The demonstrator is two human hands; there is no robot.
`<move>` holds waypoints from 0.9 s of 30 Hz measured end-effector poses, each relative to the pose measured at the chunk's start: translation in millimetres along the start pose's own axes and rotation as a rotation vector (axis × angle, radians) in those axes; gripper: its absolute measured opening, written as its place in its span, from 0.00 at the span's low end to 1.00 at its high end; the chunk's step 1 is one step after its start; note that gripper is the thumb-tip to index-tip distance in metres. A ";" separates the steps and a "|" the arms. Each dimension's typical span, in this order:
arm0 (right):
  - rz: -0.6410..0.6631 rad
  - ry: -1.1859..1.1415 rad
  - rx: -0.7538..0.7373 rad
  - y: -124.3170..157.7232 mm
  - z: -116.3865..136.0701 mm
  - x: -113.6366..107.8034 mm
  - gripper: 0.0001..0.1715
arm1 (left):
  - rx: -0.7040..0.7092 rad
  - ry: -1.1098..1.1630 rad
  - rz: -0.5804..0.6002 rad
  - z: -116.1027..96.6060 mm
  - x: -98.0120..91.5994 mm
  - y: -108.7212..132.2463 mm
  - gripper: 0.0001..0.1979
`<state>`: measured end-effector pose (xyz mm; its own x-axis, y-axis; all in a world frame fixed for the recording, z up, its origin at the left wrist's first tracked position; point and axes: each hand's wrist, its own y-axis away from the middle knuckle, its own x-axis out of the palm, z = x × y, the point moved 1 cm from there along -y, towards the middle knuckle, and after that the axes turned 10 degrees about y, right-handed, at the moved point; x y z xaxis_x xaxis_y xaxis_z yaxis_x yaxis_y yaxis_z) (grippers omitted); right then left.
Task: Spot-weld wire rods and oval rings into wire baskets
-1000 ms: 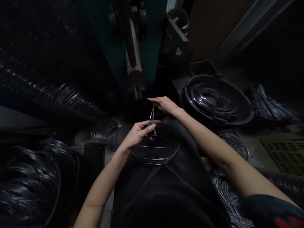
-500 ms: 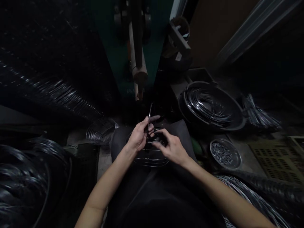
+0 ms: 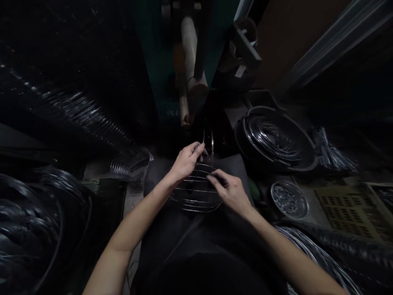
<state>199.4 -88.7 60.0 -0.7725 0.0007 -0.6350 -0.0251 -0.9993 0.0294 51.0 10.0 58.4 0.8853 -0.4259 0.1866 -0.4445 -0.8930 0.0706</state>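
Observation:
A round wire rack [image 3: 196, 190] with parallel cross wires rests on my lap over dark clothing. My left hand [image 3: 186, 160] is above its far side, thumb and fingers pinched on a thin bent metal wire [image 3: 212, 143] that rises in a loop ahead. At the rack's right rim, my right hand [image 3: 230, 190] has thumb and forefinger drawn together; whatever lies between those fingertips is too dark to make out. Just beyond the hands hang the machine's thick pale cylinder [image 3: 196, 88] and a thinner copper-coloured rod tip [image 3: 185, 119].
A black tub [image 3: 302, 164] with wire rings stands to the right, near a round dish [image 3: 299, 213] of small metal pieces. A yellowish crate [image 3: 340, 211] is farther right. At left lie stacked wire racks [image 3: 130, 164] and large bundles of wire rings [image 3: 24, 229].
My left hand has moved forward and turned more palm-down with the bent wire. My right hand has shifted slightly right, its fingers drawing together. The view has shifted a little.

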 end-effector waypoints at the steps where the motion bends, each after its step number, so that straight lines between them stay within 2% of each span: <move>1: 0.007 -0.079 0.069 -1.7 -1.6 -3.4 0.16 | 0.002 0.017 -0.024 0.7 -1.2 -3.9 0.18; 3: 0.065 -0.240 0.186 -4.4 -3.1 -4.0 0.19 | -0.031 0.111 -0.055 2.1 -3.1 -14.5 0.17; 6: 0.305 -0.300 0.200 -8.2 -0.5 7.4 0.23 | -0.087 0.207 -0.010 0.4 -4.2 -25.8 0.17; 9: 0.532 -0.248 0.168 -16.7 3.3 15.3 0.20 | -0.028 0.043 0.043 -1.5 -9.0 -6.3 0.19; 10: 0.546 -0.257 0.185 -21.6 3.9 13.9 0.20 | 0.015 -0.064 0.037 1.0 -12.3 9.5 0.19; 12: 0.473 -0.319 0.235 -33.7 3.2 5.9 0.21 | 0.122 -0.331 0.019 14.9 -21.1 49.9 0.18; 13: 0.416 -0.360 0.251 -39.9 2.1 1.2 0.21 | 0.179 -0.474 0.070 26.7 -25.5 70.7 0.19; 15: 0.323 -0.430 0.258 -50.1 -1.7 -4.2 0.22 | 0.287 -0.768 0.149 58.3 -34.1 103.7 0.29; 17: 0.317 -0.470 0.245 -56.0 -6.3 -0.2 0.23 | 0.357 -0.953 0.169 93.2 -40.8 116.4 0.32; 19: 0.347 -0.483 0.239 -59.2 -10.2 10.6 0.23 | 0.469 -0.967 0.088 120.0 -45.3 108.7 0.34; 21: 0.353 -0.486 0.228 -64.3 -11.9 21.0 0.24 | 0.612 -0.891 0.018 131.8 -47.9 90.5 0.38; 24: 0.360 -0.489 0.173 -79.1 -7.2 24.6 0.23 | 0.755 -0.761 -0.013 123.4 -49.3 66.2 0.43; 27: 0.370 -0.488 0.091 -91.8 2.2 14.6 0.23 | 0.806 -0.710 -0.016 106.5 -50.0 59.5 0.43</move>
<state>189.0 3.1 49.6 -0.9410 -0.3060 -0.1444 0.2625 -0.9295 0.2590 -5.1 -37.3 -51.1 0.8827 -0.1685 -0.4388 -0.4406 -0.6216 -0.6477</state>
